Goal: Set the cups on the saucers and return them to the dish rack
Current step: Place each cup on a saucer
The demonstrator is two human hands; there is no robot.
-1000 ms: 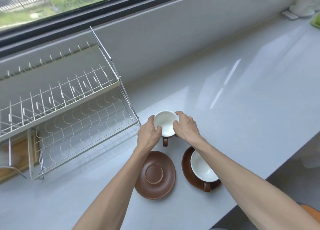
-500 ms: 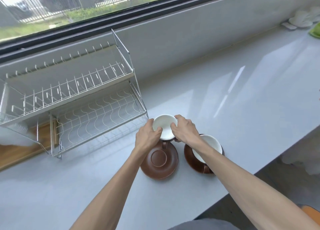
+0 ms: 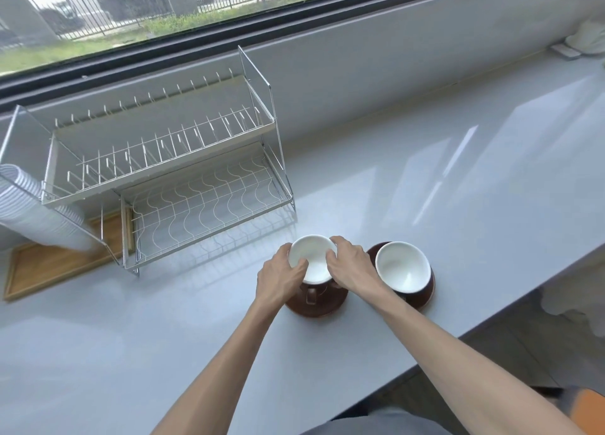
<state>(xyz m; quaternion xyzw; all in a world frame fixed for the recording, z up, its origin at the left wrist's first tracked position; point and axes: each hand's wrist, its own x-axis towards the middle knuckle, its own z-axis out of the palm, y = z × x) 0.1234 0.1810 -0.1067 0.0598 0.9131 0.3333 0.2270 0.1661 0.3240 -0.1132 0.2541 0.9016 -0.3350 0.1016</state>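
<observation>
A brown cup with a white inside (image 3: 315,260) sits over a brown saucer (image 3: 322,307) near the counter's front edge, its handle pointing toward me. My left hand (image 3: 280,277) grips its left rim and my right hand (image 3: 352,267) grips its right rim. Whether the cup rests fully on the saucer I cannot tell. A second brown cup (image 3: 403,267) stands on its own saucer (image 3: 429,295) just to the right, partly behind my right wrist. The two-tier wire dish rack (image 3: 170,185) stands to the left and behind, with both tiers bare.
A wooden board (image 3: 49,264) lies under the rack's left end, with a stack of striped white dishes (image 3: 29,212) leaning at the rack's left side. The grey counter's front edge (image 3: 491,323) runs diagonally at the right. White items (image 3: 586,41) sit at the far right corner.
Both hands have carried the cup toward me from the counter onto the left saucer. The camera view has shifted, showing more of the rack and window.
</observation>
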